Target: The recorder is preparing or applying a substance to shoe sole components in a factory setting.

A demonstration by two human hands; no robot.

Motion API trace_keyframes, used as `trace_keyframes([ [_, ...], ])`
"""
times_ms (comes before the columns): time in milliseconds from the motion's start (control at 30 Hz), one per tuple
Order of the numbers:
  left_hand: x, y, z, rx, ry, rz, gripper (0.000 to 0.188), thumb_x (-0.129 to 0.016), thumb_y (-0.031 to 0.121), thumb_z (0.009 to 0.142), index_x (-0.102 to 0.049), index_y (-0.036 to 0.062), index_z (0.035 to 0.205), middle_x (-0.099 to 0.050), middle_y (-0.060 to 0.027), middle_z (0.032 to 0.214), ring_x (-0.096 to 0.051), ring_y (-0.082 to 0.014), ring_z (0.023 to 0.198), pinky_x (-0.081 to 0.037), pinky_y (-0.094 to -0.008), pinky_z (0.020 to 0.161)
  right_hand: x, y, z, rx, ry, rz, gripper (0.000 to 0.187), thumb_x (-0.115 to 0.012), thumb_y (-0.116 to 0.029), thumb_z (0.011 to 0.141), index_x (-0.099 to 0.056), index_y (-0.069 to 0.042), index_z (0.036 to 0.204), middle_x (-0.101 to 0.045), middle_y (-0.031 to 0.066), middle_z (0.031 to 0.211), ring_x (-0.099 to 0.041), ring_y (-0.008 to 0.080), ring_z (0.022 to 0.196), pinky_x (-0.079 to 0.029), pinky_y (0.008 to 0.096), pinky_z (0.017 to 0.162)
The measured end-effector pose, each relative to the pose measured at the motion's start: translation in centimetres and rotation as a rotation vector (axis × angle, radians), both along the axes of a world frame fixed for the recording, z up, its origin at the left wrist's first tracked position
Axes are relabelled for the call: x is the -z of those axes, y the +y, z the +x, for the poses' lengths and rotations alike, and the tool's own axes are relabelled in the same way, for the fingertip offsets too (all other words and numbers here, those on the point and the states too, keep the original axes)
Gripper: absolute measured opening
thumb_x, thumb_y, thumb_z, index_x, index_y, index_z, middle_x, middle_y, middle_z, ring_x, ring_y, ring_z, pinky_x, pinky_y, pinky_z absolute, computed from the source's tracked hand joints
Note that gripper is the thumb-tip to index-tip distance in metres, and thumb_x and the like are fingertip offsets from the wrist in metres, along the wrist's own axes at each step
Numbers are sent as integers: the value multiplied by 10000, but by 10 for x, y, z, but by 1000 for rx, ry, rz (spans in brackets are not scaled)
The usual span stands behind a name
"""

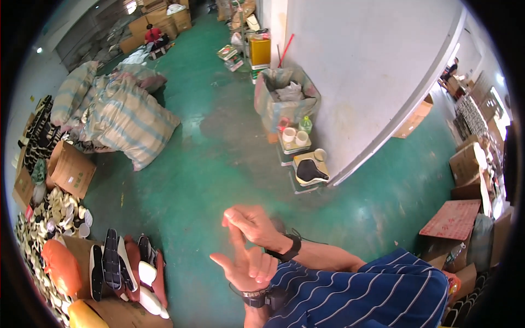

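My left hand is held in mid-air above the green floor, thumb stretched out to the side and forefinger pointing up and away. Its other fingers curl loosely, and nothing shows in the palm. Just beyond it, my right hand crosses over, with thumb and fingers closed together around the tip of my left forefinger. Motion blurs the right fingertips, so anything small between them cannot be made out. Dark bands circle both wrists. A dark blue striped garment covers my body at the lower right.
Shoe soles, an orange bag and a pile of pale pieces lie at the left. Striped sacks stand behind. A bin and stacked tins line the white wall. Cartons crowd the right.
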State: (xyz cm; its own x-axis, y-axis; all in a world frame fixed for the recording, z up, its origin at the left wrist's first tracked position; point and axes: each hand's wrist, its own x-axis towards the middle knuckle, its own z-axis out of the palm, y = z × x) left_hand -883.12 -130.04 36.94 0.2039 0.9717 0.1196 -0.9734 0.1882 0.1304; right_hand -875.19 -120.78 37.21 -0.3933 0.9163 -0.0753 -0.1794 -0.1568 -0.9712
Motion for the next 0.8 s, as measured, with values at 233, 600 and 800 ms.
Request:
trace_keyframes([
  [233,3,12,-5,17,-431,-96,793,-302,717,997,4,339,1623,-467,-14,579,-428,-123,407,-322,-235,383,-1,-7,-2,8,194,59,359,-470,-313,1093,-615,-4,1205,-672,67,875,-647,132,842,-505,287,765],
  [600,23,15,-10,84,-261,30,736,-293,709,1007,-121,344,1623,-475,-13,669,-427,-152,518,-365,-340,549,11,8,-3,-10,200,-48,331,-494,-284,1074,-625,20,1067,-608,46,674,-647,153,700,-514,300,652],
  [800,25,16,-17,82,-305,17,759,-275,745,985,-169,335,1614,-455,-12,626,-429,-150,510,-380,-316,515,2,-1,-8,35,152,146,314,-485,-236,1067,-616,42,1131,-643,74,708,-660,166,786,-529,310,730],
])
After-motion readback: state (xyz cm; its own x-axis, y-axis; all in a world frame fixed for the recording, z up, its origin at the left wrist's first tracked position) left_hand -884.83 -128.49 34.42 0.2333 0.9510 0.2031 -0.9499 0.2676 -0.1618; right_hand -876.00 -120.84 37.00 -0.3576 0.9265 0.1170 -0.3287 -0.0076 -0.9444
